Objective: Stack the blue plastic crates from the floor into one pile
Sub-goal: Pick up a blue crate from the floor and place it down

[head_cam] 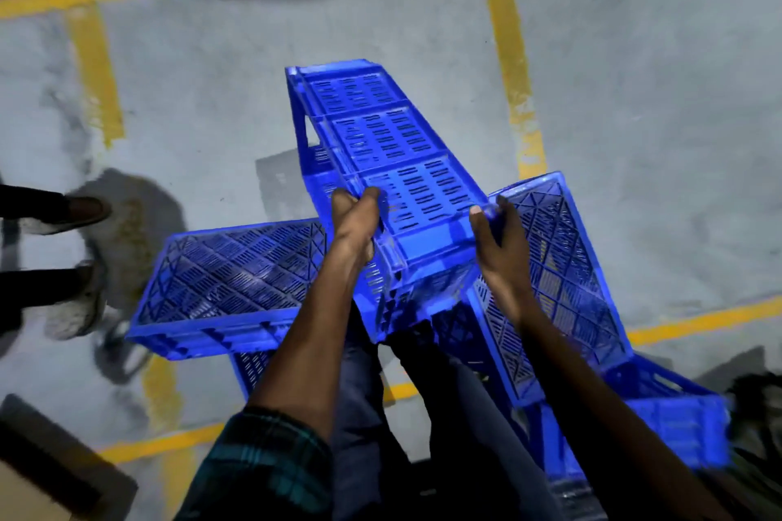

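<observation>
A tilted blue crate [381, 148] is gripped at its near rim by the left hand [353, 224] and right hand [497, 241], held above two crates lying left [228, 279] and right [563, 288]. A slip from so narrow a hold could drop it askew. Beneath: grey concrete floor [634, 97], yellow lines [512, 68], dim light.

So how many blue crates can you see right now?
4, maybe more hidden: the held crate, gripped by left hand and right hand; left crate; right crate; bottom-right crate, partly hidden.
</observation>
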`<state>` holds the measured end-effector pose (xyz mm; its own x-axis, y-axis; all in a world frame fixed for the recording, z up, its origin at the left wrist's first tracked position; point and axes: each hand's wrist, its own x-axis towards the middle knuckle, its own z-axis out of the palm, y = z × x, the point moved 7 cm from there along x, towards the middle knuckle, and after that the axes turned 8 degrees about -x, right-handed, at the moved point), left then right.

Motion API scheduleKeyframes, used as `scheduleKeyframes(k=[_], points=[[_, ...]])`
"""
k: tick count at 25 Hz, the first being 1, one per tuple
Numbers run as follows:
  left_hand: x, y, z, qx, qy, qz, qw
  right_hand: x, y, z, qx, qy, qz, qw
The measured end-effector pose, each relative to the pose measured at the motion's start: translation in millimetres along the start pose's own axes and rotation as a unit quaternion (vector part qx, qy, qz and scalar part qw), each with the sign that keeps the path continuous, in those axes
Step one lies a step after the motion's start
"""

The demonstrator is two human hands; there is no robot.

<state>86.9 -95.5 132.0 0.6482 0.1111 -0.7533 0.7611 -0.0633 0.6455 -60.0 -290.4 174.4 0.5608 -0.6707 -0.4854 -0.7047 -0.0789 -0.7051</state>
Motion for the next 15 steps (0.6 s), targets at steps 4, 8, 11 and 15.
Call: scheduleKeyframes(k=[4, 8, 11, 15], points=[[-62, 24, -6, -0.035, 0.050, -0.014, 0.998, -77, -39, -42, 0.003, 0.104, -0.047, 0.993], [-110, 57, 1, -0.095, 0.059, -0.020, 0.994, -137, -59, -47, -0.004, 0.162, -0.039, 0.986], [-141, 84, 8, -0.145, 0.060, -0.024, 0.987, -163, -78, -61, -0.004, 0.174, -0.058, 0.983], [-170, 110, 24, -0.187, 0.039, -0.035, 0.981, -177, -95, -84, 0.013, 0.207, -0.058, 0.977]])
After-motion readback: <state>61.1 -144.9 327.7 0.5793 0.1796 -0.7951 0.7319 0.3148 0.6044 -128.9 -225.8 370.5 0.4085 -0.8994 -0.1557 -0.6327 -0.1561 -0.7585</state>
